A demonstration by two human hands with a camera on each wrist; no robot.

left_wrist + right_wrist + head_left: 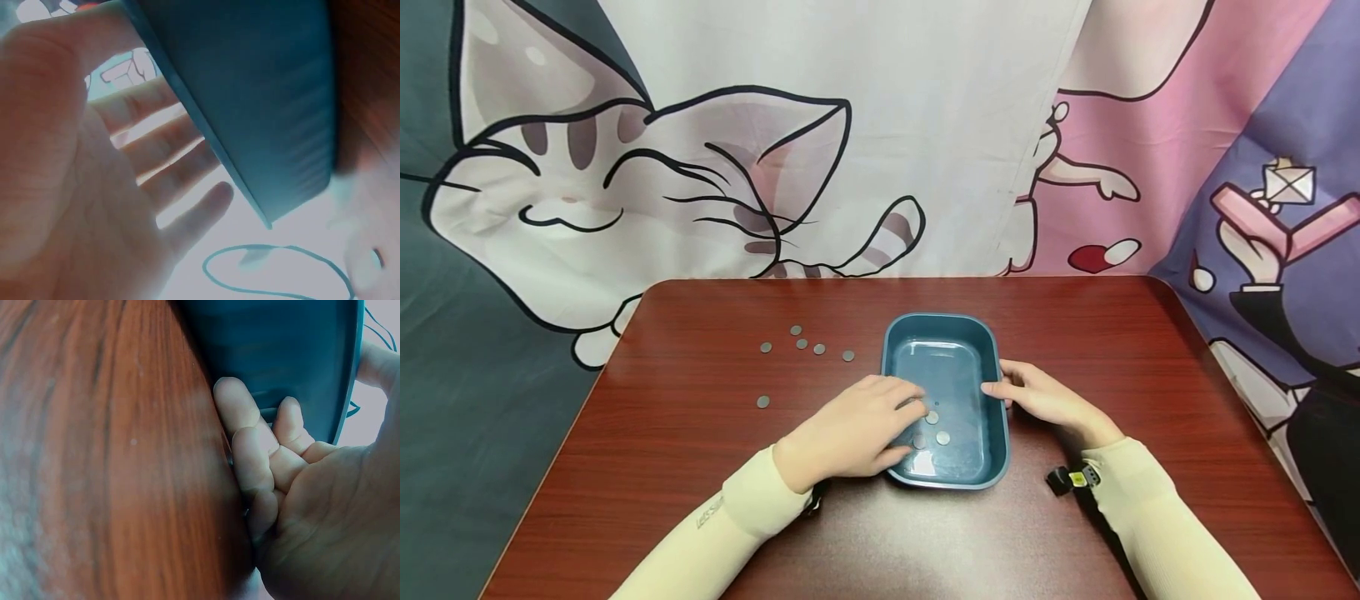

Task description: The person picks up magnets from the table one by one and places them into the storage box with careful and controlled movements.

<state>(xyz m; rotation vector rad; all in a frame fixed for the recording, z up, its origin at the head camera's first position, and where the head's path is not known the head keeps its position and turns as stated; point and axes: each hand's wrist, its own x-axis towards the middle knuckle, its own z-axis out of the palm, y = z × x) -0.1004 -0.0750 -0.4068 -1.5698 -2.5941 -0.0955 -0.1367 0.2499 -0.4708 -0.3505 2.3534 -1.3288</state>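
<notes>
A deep blue rectangular plastic tray (939, 318) sits on the table, with 3 round silver coins (943, 437) visible on its floor. My left hand (859, 427) reaches over the tray's left rim, its fingers spread and loosely extended above the inside. From the left wrist view, the palm faces the tray's outer wall (250, 87), and the rim hides some fingertips. On the opposite side, my right hand (1047, 396) grips the tray's right wall. Its thumb lies over the rim, while the right wrist view shows the fingers (253, 459) bent against the outer wall, low by the tabletop.
Several more silver coins (819, 349) lie scattered on the reddish-brown wooden table (700, 450), left of the tray. A curtain (955, 167) with cartoon cats hangs behind the table's far edge. A small black device (1060, 481) is at the right wrist.
</notes>
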